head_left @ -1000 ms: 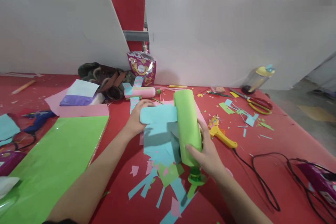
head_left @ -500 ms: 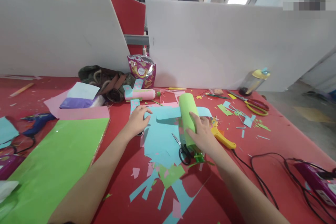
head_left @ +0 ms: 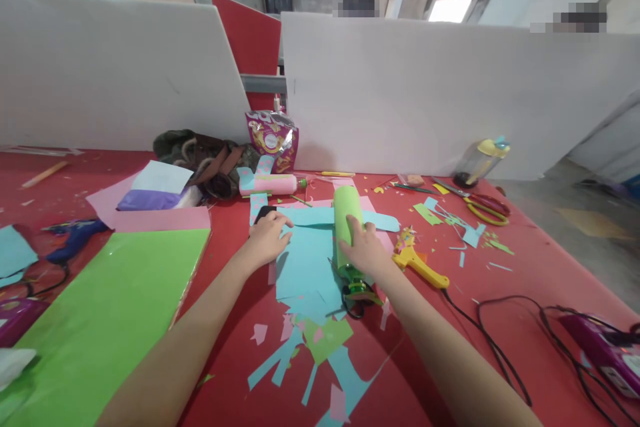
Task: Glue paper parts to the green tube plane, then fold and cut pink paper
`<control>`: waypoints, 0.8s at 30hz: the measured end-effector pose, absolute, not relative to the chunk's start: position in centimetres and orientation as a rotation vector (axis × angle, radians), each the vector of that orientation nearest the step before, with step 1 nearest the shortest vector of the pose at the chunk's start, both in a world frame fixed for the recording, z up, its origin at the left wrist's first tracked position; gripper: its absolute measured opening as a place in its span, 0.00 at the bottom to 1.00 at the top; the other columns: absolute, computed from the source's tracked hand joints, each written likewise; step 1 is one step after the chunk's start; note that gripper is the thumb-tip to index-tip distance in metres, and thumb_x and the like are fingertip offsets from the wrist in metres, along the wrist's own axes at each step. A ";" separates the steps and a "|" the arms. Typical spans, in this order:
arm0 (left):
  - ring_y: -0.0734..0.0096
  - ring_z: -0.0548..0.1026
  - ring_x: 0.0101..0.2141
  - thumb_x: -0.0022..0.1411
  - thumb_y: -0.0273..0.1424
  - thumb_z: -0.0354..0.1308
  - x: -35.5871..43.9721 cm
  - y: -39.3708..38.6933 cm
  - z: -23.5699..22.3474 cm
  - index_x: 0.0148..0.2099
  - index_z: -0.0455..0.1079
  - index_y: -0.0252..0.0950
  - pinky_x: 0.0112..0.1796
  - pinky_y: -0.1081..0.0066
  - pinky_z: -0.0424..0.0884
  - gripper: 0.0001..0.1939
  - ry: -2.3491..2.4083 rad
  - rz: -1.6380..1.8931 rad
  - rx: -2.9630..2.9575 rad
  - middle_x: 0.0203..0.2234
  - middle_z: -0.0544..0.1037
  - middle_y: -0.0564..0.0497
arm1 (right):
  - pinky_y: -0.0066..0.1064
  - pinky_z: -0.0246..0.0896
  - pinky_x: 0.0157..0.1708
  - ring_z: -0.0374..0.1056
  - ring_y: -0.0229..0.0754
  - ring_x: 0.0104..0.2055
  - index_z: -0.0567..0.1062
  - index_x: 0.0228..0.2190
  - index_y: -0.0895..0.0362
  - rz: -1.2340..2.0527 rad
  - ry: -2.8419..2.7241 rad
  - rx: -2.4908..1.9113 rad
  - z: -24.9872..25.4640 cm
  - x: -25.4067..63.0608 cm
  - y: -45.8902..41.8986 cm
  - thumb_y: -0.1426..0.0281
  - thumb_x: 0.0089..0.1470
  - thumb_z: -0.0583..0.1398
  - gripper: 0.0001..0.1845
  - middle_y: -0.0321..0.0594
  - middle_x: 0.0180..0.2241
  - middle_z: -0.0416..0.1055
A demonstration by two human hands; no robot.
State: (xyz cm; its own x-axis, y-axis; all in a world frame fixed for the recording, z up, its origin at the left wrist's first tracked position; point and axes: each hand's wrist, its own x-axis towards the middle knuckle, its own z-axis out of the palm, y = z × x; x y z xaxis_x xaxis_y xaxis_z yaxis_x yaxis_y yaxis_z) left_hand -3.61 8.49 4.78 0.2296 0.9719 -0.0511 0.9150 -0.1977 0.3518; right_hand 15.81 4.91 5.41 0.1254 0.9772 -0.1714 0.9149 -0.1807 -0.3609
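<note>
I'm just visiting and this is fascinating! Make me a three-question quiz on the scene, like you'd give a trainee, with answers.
1. Which hand rests on the green bottle?
2. True or false: the green bottle is standing upright.
3. What colour is the glue gun nearer the green bottle? A white, B red, C yellow.

Key: 1. The right hand; 2. False; 3. C.

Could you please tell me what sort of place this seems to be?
Probably a craft workspace, judging by the scattered paper scraps, the corded yellow glue gun and the green-covered bottle under the right hand.
</note>
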 end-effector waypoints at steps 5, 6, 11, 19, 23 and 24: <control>0.59 0.68 0.42 0.56 0.30 0.48 -3.6 8.4 4.5 0.40 0.66 0.38 0.41 0.58 0.62 0.10 1.733 0.209 2.240 0.44 0.66 0.47 | 0.43 0.59 0.40 0.64 0.52 0.42 0.58 0.51 0.56 0.370 -1.945 -2.116 5.6 16.6 3.8 0.59 0.51 0.51 0.26 0.54 0.48 0.57; 0.59 0.68 0.42 0.56 0.30 0.48 -3.6 8.3 4.5 0.40 0.66 0.39 0.41 0.58 0.61 0.10 1.725 0.201 2.250 0.45 0.66 0.46 | 0.43 0.58 0.41 0.63 0.52 0.44 0.59 0.50 0.56 0.333 -1.947 -2.072 5.6 16.8 3.4 0.61 0.51 0.51 0.25 0.53 0.48 0.57; 0.56 0.66 0.43 0.55 0.30 0.49 -3.6 8.1 3.9 0.41 0.66 0.39 0.41 0.58 0.61 0.10 1.699 0.178 2.312 0.45 0.66 0.46 | 0.40 0.58 0.46 0.60 0.46 0.48 0.64 0.43 0.58 0.210 -1.936 -1.644 4.5 18.4 1.4 0.68 0.51 0.51 0.16 0.50 0.46 0.59; 0.56 0.64 0.46 0.57 0.24 0.45 -1.9 7.9 2.1 0.42 0.65 0.36 0.45 0.54 0.54 0.12 1.679 0.254 2.493 0.46 0.66 0.41 | 0.42 0.62 0.39 0.64 0.46 0.40 0.68 0.35 0.58 -0.091 -1.847 -1.424 1.3 22.2 -1.5 0.72 0.50 0.51 0.09 0.46 0.36 0.66; 0.56 0.66 0.45 0.58 0.23 0.42 -1.1 8.7 1.3 0.40 0.66 0.34 0.46 0.53 0.54 0.12 1.704 0.296 2.544 0.42 0.69 0.40 | 0.42 0.63 0.36 0.65 0.45 0.36 0.70 0.33 0.57 -0.083 -1.783 -1.406 0.6 23.2 -2.4 0.72 0.51 0.51 0.08 0.45 0.32 0.67; 0.57 0.66 0.44 0.58 0.22 0.42 -0.9 9.2 1.2 0.40 0.66 0.33 0.46 0.54 0.54 0.13 1.706 0.305 2.554 0.42 0.70 0.40 | 0.42 0.63 0.35 0.65 0.45 0.36 0.70 0.33 0.57 -0.069 -1.763 -1.415 0.6 23.3 -2.5 0.72 0.51 0.51 0.08 0.45 0.32 0.67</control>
